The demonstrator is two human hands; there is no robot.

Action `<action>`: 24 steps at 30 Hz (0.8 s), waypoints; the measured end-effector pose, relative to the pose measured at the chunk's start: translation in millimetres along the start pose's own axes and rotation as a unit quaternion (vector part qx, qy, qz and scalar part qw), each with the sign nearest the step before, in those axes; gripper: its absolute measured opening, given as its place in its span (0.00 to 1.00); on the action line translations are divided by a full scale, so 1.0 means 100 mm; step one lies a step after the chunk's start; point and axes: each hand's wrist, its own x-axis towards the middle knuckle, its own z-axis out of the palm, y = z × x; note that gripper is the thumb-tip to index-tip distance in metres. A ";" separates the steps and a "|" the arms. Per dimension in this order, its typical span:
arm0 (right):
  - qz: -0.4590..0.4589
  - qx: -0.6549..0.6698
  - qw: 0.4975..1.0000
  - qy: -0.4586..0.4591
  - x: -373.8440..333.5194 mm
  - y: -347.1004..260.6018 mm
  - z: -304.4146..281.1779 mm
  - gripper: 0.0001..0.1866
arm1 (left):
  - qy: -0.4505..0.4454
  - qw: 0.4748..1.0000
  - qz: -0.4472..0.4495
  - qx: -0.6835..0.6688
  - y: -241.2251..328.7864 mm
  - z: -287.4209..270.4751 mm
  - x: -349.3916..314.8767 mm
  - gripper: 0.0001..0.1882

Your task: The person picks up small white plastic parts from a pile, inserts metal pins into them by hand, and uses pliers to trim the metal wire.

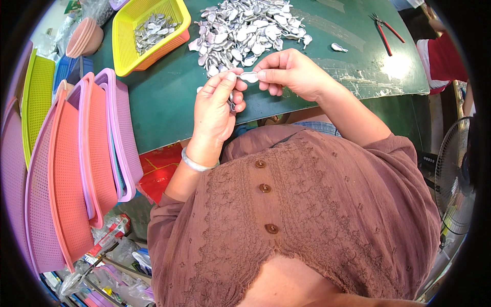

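Observation:
Between both hands, near the table's front edge, is a small silvery metal piece (249, 77) with a rounded, waisted outline. My left hand (217, 105) pinches its left end between thumb and finger, and more small metal pieces (231, 102) show in the curled lower fingers. The right end is pinched by my right hand (291, 74), thumb in front and fingers behind. Just beyond the hands lies a big heap of similar silvery pieces (245, 33). One loose piece (338, 47) lies apart, to the right of the heap.
A yellow basket (124, 51) with some metal pieces stands at the table's far left. Red-handled pliers (384, 35) lie at the far right of the green table (169, 110). Stacked plastic baskets (71, 174) crowd the left side. A fan (455, 174) stands right; another person's red sleeve (447, 59) shows there.

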 end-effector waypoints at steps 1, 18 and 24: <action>0.008 0.033 0.999 -0.008 -0.01 0.01 -0.01 0.09 | 0.005 1.000 -0.002 -0.003 0.01 0.01 0.00 0.10; -0.121 -0.113 0.985 0.042 0.09 0.13 -0.02 0.07 | 0.023 0.998 0.048 0.040 -0.05 -0.03 -0.02 0.08; -0.236 -0.495 0.826 0.132 0.28 0.14 0.07 0.08 | 0.010 0.998 -0.012 -0.068 -0.02 -0.11 -0.01 0.08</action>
